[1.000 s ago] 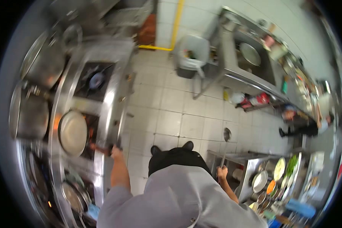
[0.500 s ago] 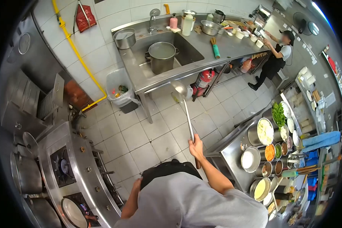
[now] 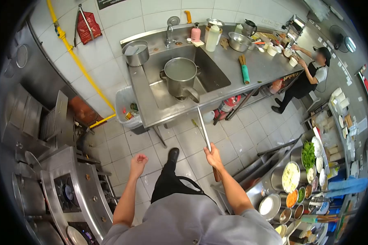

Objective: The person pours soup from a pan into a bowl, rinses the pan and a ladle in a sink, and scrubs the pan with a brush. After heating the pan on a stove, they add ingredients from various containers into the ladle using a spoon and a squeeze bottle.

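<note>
My right hand (image 3: 213, 156) is wrapped round the long handle of a metal ladle (image 3: 204, 128). The ladle's bowl is at the front edge of the sink, just below a tall steel pot (image 3: 180, 77) that stands in the sink (image 3: 212, 75). My left hand (image 3: 139, 162) is raised over the floor at the left, fingers curled; whether it holds anything is too small to tell. A faucet (image 3: 169, 34) rises behind the pot, and a smaller pot (image 3: 136, 53) sits at the counter's left corner.
A lined trash bin (image 3: 128, 108) stands left of the sink. Stove burners (image 3: 68, 192) are at the left. On the right, a steel table bears food containers (image 3: 291, 176). A co-worker (image 3: 310, 77) stands at the counter's far end. A fire extinguisher (image 3: 229, 106) is beneath the counter.
The sink counter looks nearer. My left hand has come up and forward from beside my body. The ladle's bowl has moved from over the floor to the sink's front edge.
</note>
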A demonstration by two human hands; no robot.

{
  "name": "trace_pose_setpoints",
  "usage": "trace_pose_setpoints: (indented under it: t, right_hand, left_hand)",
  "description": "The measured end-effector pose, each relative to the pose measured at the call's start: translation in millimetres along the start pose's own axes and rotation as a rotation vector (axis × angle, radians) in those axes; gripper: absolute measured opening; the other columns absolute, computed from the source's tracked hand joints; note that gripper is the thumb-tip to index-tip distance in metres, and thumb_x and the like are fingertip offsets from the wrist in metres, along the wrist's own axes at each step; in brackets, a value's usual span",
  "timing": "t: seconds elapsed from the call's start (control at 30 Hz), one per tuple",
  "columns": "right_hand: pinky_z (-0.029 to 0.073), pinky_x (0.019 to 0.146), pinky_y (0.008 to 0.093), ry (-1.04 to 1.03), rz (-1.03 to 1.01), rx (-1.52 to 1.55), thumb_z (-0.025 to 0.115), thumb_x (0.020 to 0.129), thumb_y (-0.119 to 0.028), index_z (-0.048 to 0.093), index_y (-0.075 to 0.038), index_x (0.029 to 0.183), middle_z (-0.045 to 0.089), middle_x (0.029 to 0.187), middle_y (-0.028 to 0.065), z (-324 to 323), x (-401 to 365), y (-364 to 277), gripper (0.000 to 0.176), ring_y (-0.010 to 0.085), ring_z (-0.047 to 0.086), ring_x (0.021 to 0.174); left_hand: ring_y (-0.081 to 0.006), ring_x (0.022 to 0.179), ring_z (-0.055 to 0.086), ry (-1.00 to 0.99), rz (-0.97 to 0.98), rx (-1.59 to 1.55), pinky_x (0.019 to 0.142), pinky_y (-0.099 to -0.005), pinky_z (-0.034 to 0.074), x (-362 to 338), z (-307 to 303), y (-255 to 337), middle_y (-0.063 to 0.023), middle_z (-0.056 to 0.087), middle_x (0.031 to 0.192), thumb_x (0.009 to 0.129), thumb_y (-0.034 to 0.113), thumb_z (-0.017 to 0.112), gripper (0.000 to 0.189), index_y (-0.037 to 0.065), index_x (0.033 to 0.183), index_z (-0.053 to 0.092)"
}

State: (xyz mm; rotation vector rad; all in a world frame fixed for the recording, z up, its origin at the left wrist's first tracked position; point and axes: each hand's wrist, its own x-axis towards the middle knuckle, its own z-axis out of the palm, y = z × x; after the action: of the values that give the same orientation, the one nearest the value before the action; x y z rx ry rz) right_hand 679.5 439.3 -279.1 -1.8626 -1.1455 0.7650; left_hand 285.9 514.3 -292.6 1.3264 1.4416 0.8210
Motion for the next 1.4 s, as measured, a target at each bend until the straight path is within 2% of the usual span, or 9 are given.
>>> trace_pose_setpoints:
  t: [0.13, 0.33, 0.5, 0.7, 0.77, 0.83, 0.97, 1.17, 1.4]
  right_hand:
    - [0.044, 0.06, 0.0401, 0.075, 0.127, -0.062, 0.064, 0.093, -0.027, 0.053, -0.001, 0.091, 0.052, 0.067, 0.0136, 0, 4, 7, 0.029, 0.0202, 0.046, 0.064]
    - [0.038, 0.052, 0.0366, 0.351, 0.322, -0.109, 0.067, 0.09, -0.019, 0.043, -0.002, 0.079, 0.041, 0.057, 0.0087, -5, -20, -3, 0.032, 0.0145, 0.038, 0.057]
    - [0.033, 0.049, 0.0331, 0.569, 0.436, -0.117, 0.067, 0.09, -0.014, 0.041, -0.004, 0.075, 0.038, 0.056, 0.0025, 2, -28, 5, 0.032, 0.0112, 0.034, 0.055]
    - [0.035, 0.05, 0.0358, 0.772, 0.674, -0.144, 0.067, 0.089, -0.014, 0.043, -0.002, 0.075, 0.037, 0.057, 0.003, 34, -38, -17, 0.03, 0.012, 0.035, 0.057]
    - [0.036, 0.05, 0.0362, 0.853, 0.705, -0.124, 0.068, 0.087, -0.015, 0.043, -0.001, 0.074, 0.039, 0.056, 0.0052, 48, -47, -23, 0.031, 0.013, 0.036, 0.057]
    - [0.036, 0.051, 0.0366, 0.891, 0.761, -0.113, 0.068, 0.085, -0.017, 0.045, -0.001, 0.075, 0.041, 0.057, 0.0072, 60, -56, -26, 0.03, 0.0132, 0.037, 0.058]
    - [0.041, 0.053, 0.0426, 0.951, 0.887, -0.078, 0.068, 0.084, -0.019, 0.049, 0.0, 0.075, 0.05, 0.055, 0.0137, 80, -70, -29, 0.028, 0.0209, 0.047, 0.052]
    - [0.044, 0.055, 0.0429, 0.948, 0.91, -0.064, 0.067, 0.084, -0.02, 0.052, 0.001, 0.077, 0.052, 0.058, 0.0157, 100, -84, -26, 0.027, 0.0245, 0.052, 0.054]
    - [0.049, 0.064, 0.0493, 0.816, 0.962, -0.109, 0.067, 0.079, -0.022, 0.059, 0.001, 0.082, 0.064, 0.069, 0.0229, 120, -132, 2, 0.025, 0.0426, 0.063, 0.068]
  left_hand:
    - [-0.0043, 0.068, 0.053, 0.022, 0.246, -0.239, 0.064, -0.0211, 0.044, 128, 5, 79, 0.0041, 0.06, 0.076, 0.09, 0.013, 0.069, 0.01, 0.005, 0.091, 0.064]
    - [-0.0084, 0.066, 0.056, -0.28, 0.153, -0.257, 0.06, -0.0233, 0.046, 389, 40, 197, -0.0003, 0.063, 0.077, 0.091, 0.006, 0.059, 0.008, 0.005, 0.098, 0.064]
    - [-0.0222, 0.085, 0.067, -0.307, 0.037, -0.631, 0.083, -0.0365, 0.058, 586, 142, 286, -0.0116, 0.067, 0.095, 0.087, -0.003, 0.058, 0.017, -0.001, 0.103, 0.062]
    - [-0.0199, 0.074, 0.066, -0.245, -0.047, -0.746, 0.077, -0.0367, 0.06, 780, 233, 293, -0.0108, 0.065, 0.086, 0.087, 0.001, 0.063, 0.012, 0.002, 0.098, 0.06]
    - [-0.0228, 0.078, 0.064, -0.294, -0.126, -0.812, 0.076, -0.0377, 0.059, 830, 246, 271, -0.0106, 0.062, 0.086, 0.093, 0.009, 0.052, 0.01, 0.002, 0.098, 0.058]
    - [-0.0289, 0.086, 0.064, -0.247, -0.359, -0.989, 0.085, -0.0448, 0.057, 808, 240, 294, -0.0136, 0.062, 0.091, 0.097, 0.02, 0.043, 0.024, 0.0, 0.106, 0.053]
    - [-0.0361, 0.097, 0.067, -0.356, -0.418, -1.096, 0.088, -0.0485, 0.058, 852, 235, 283, -0.0222, 0.065, 0.102, 0.093, 0.012, 0.042, 0.023, -0.008, 0.099, 0.052]
    - [-0.0305, 0.089, 0.068, -0.382, -0.213, -1.112, 0.085, -0.0405, 0.06, 865, 210, 298, -0.021, 0.067, 0.098, 0.097, 0.011, 0.045, 0.023, -0.007, 0.098, 0.059]
    - [-0.0274, 0.082, 0.068, -0.005, 0.109, -0.036, 0.072, -0.0419, 0.053, 764, 200, 292, -0.0174, 0.071, 0.095, 0.096, 0.036, 0.063, 0.039, -0.002, 0.106, 0.068]
